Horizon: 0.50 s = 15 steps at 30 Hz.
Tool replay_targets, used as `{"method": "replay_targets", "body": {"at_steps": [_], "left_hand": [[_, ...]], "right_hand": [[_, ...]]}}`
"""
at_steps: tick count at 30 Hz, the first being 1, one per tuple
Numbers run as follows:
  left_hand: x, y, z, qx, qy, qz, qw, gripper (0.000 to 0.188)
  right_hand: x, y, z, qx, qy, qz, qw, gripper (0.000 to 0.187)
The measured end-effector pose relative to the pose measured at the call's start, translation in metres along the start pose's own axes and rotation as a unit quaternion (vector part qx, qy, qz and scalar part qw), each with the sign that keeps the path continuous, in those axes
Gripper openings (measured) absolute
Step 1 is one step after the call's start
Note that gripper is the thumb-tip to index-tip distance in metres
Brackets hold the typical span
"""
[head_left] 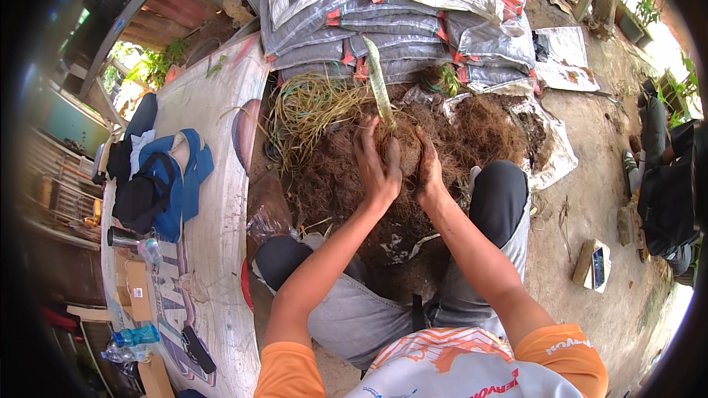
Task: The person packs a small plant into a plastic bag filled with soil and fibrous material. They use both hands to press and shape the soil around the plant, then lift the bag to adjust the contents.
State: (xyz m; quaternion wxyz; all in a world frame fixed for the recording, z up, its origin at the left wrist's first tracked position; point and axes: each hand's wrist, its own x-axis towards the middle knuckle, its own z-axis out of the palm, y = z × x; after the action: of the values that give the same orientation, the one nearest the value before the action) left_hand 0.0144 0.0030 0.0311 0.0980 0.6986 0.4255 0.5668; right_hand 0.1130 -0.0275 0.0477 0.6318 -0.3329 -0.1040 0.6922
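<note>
Between my two hands sits a ball of brown coconut fibre (407, 138), with one long, pale green, mottled leaf (377, 77) standing up from it, much like a snake plant's. My left hand (380, 166) cups its left side, fingers stretched along it. From the right, my right hand (430, 166) presses against the ball, its palm turned inward. Part of the ball is hidden behind my left fingers. Under and around my hands spreads a heap of loose brown fibre (328, 188). A bundle of dry straw-like strands (313, 107) lies at its far left.
Stacked grey sacks (398, 29) stand behind the heap. More fibre (487, 129) rests on a white sack (557, 155) at the right. On the left, a white board (221, 177) bears clothes (173, 177), bottles and a cardboard box (133, 287). A phone (599, 267) lies on a block at right.
</note>
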Motion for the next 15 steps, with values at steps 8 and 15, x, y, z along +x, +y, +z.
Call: {"method": "replay_targets", "body": {"at_steps": [8, 15], "left_hand": [[0.009, 0.006, -0.018, -0.004, -0.131, 0.233, 0.964, 0.027], [-0.012, 0.001, -0.008, -0.013, -0.105, 0.184, 0.977, 0.012]], "right_hand": [[-0.001, 0.013, -0.007, -0.007, 0.007, -0.012, 1.0, 0.039], [0.005, 0.016, -0.016, -0.109, 0.049, 0.006, 0.993, 0.037]]}}
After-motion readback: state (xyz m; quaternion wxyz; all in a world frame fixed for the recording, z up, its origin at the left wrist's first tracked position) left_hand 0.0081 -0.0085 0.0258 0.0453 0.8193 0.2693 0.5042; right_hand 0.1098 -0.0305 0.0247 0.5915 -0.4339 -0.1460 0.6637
